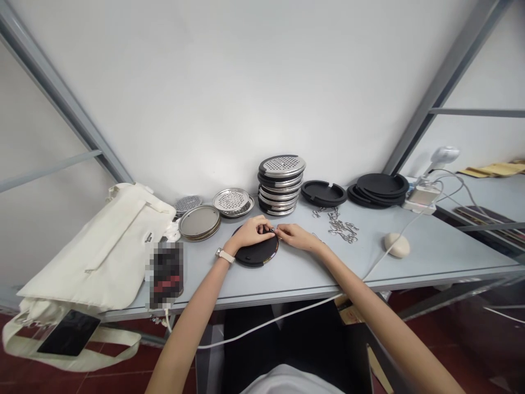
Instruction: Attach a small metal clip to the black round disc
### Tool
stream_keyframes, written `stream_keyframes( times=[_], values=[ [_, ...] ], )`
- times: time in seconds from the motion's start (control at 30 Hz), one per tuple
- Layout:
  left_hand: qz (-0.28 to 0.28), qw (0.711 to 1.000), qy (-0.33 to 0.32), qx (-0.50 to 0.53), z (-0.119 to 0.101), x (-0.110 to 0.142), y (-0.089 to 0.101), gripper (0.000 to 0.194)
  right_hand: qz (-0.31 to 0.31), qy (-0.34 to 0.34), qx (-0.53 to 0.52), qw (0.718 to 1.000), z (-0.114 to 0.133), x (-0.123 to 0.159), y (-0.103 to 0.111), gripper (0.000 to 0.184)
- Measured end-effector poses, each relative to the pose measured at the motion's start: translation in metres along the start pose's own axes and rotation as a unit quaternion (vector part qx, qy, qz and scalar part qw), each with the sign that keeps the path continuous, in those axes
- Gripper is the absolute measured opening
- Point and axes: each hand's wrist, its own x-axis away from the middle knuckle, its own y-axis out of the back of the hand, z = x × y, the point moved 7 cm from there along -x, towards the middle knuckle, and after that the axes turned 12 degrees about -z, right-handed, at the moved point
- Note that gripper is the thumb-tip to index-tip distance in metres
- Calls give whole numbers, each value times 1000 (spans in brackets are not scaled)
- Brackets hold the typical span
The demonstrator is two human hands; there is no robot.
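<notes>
A round black disc [255, 253] lies on the table in front of me, with a bit of coloured edging along its right rim. My left hand [251, 231], wearing a watch with a pale strap, rests over the far part of the disc, its fingers curled and closed at the upper right rim. Touching that same spot from the right, my right hand [294, 236] has thumb and index finger pinched together. Something small and dark shows between the fingertips, too small to name. Several metal clasps [343, 229] lie loose to the right of my right hand.
Behind the disc stands a tall stack of perforated metal discs with black rims [281, 189]. Black ring trays [324, 192] and black discs [379, 186] sit to its right. Grey plates [199, 221], perforated plates [231, 201] and a white bag [98, 246] are left. A white cable crosses the front edge.
</notes>
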Motion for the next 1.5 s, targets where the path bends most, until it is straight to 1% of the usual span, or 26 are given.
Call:
stream_keyframes(
  times=[0.37, 0.53, 0.87, 1.17, 1.4, 1.5],
  values=[
    [2, 1000, -1, 18, -1, 0, 0, 20, 5, 2, -3, 1000, -2, -1, -2, 38],
    [3, 1000, 10, 22, 1, -1, -1, 19, 6, 3, -2, 1000, -1, -1, -1, 38],
    [7, 999, 0, 33, 3, -1, -2, 18, 5, 7, -4, 1000, -3, 0, -2, 38],
    [8, 1000, 2, 18, 3, 0, -3, 15, -12, 31, -4, 999, 1, 0, -1, 36],
    [-3, 1000, -5, 20, 1, 0, -1, 20, -46, 42, -2, 998, 8, -1, -3, 35],
    [-3, 1000, -4, 17, 1, 0, -1, 17, -48, 40, -1, 998, 10, -1, -1, 35]
  ],
)
